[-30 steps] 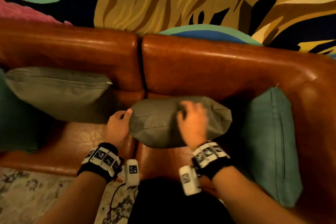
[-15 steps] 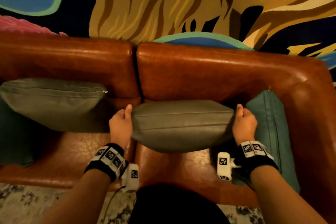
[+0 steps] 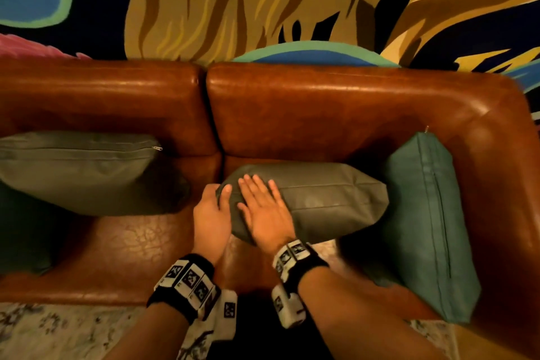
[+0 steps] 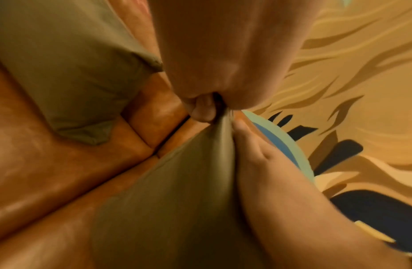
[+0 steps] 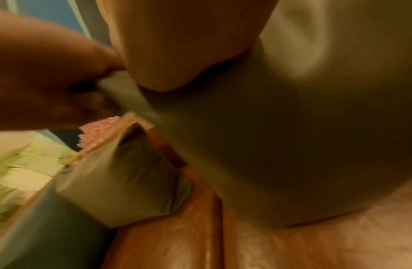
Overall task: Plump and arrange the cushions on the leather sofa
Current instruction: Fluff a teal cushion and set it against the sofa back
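Note:
A grey-green cushion [image 3: 327,199] lies on the right seat of the brown leather sofa [image 3: 321,114], against the backrest. My left hand [image 3: 219,196] grips its left end, thumb on top and fingers curled round the corner; the left wrist view shows that corner [image 4: 214,138] pinched. My right hand [image 3: 258,199] lies flat with straight fingers on the cushion's top, close beside the left hand. In the right wrist view the palm [image 5: 177,45] presses into the fabric [image 5: 292,136].
A second grey-green cushion [image 3: 76,169] leans on the left backrest, with a darker one [image 3: 17,228] at the far left. A teal cushion [image 3: 423,213] stands against the right armrest. A patterned rug [image 3: 43,330] lies before the sofa.
My right hand left the cushion's right end and came across to lie flat on its top near the left hand. The left hand kept its grip on the left end.

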Tool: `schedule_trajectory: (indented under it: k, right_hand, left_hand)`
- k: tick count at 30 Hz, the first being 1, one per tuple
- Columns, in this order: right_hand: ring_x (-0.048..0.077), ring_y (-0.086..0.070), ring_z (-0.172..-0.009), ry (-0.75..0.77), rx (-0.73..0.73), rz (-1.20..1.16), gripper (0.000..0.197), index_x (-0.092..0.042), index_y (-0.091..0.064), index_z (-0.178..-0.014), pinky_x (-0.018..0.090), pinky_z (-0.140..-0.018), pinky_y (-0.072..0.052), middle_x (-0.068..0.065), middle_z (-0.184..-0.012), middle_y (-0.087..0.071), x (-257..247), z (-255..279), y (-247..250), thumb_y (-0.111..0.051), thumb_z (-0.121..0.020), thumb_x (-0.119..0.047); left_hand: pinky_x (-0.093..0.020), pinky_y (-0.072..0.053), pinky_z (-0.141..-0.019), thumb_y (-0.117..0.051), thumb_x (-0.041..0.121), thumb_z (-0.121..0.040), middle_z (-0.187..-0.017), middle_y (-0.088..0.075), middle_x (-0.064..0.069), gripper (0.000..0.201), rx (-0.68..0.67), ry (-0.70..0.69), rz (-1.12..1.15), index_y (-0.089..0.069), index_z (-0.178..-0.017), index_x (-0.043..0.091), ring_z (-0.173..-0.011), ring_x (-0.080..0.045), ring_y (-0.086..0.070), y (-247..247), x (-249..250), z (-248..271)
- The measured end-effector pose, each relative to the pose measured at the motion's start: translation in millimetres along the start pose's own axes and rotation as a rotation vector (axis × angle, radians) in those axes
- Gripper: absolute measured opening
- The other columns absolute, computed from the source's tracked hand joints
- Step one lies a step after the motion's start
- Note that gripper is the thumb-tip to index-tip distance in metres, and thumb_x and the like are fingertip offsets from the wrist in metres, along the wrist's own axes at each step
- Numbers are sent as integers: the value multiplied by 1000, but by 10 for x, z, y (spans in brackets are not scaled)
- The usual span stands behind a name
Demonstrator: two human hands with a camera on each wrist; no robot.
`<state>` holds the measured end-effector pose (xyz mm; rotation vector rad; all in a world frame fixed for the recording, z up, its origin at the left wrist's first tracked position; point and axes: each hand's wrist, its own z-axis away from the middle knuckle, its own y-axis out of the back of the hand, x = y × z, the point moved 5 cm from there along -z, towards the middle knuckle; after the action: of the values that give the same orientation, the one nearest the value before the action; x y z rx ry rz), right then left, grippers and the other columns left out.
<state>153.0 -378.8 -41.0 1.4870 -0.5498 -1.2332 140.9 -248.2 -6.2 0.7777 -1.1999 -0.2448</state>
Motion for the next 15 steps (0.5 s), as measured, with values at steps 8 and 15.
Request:
schedule_trajectory:
  k: [8,15]
  right_hand:
    - [24,-16,-153,-343,11,275,64,-31,-18,-158,48,-123,3,3,-165,-22,1580,154,325,-11,-100,-58]
    - [47,-59,-109,-1067,246,-292,44,-3,-54,-118,49,-88,-45,30,-117,-63,1980,424,768,-30,-106,-38]
  left_hand:
    - [-34,-40,-66,-54,48,-99,-71,-60,-5,43,9,154,-9,-58,-84,8,-70,-22,-58,148,-251,-168]
    - [-35,-37,-69,-47,56,-99,-68,-59,-10,62,-25,244,-7,-56,-75,-1,-70,-26,-55,205,-203,-268]
